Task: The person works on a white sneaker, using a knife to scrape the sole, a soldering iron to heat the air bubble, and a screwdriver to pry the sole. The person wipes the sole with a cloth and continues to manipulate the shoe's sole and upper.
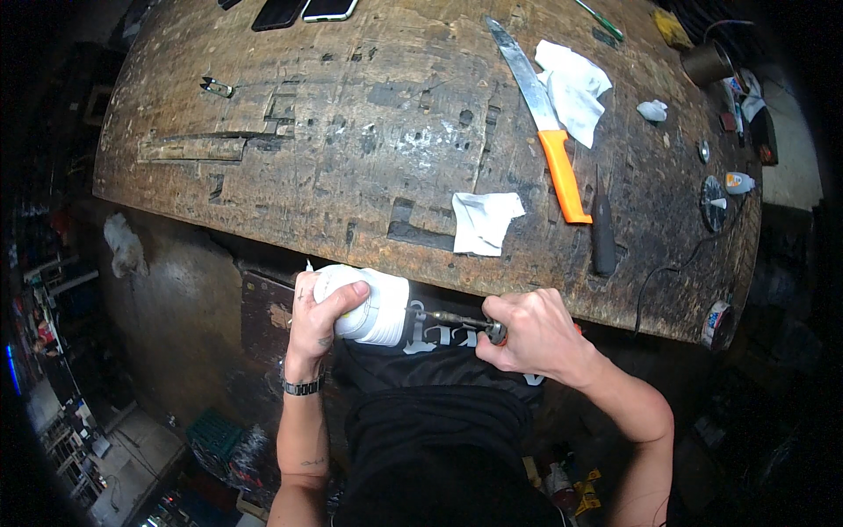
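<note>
You have a white plastic cylinder [373, 306], an orange-handled knife [546, 123], white crumpled cloths [486, 221] and a dark brown scarred wooden worktop [351, 132].

An orange-handled knife [546, 132] lies beside crumpled white paper [573, 88] on the worn workbench [351, 132].

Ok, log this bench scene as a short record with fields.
left hand: grips a white plastic part at the bench edge
right hand: holds a metal-shafted tool, tip at the white part
surface: worn wooden workbench
on bench: orange-handled knife, white cloths, white paper scrap, two phones
</note>
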`<state>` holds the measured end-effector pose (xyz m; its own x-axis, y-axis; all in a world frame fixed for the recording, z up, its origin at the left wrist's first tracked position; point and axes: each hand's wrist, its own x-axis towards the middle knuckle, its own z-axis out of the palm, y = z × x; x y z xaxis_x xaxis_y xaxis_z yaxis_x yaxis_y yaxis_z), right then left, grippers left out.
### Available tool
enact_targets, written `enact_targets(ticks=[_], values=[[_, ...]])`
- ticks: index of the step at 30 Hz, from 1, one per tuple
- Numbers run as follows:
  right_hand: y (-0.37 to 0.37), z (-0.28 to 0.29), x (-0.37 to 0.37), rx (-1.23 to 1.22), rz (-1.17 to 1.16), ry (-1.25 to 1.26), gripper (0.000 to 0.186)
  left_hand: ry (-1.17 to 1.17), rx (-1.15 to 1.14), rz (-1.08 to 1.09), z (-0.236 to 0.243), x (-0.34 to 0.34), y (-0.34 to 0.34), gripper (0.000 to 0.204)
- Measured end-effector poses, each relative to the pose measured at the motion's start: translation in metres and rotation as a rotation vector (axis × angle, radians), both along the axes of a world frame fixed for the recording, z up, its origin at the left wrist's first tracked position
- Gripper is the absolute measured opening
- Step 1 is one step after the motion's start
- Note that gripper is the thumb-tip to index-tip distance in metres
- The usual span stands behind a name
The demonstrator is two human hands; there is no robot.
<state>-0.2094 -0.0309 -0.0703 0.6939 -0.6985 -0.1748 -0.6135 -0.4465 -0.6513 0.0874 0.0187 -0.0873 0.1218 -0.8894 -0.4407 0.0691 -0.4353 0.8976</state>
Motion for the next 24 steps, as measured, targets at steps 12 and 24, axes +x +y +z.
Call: enact_targets(ticks=[12, 24], values=[[-0.0001, 0.0000, -0.0010, 0.001, 0.032, 0.032, 0.025, 0.017, 0.022, 0.010, 0.0010, -0.0010, -0.0005, 0.023], [-0.0027, 0.0015, 0.0008, 0.002, 0.020, 0.013, 0.025, 0.016, 0.048, 0.006, -0.0022, 0.0024, 0.0022, 0.023]])
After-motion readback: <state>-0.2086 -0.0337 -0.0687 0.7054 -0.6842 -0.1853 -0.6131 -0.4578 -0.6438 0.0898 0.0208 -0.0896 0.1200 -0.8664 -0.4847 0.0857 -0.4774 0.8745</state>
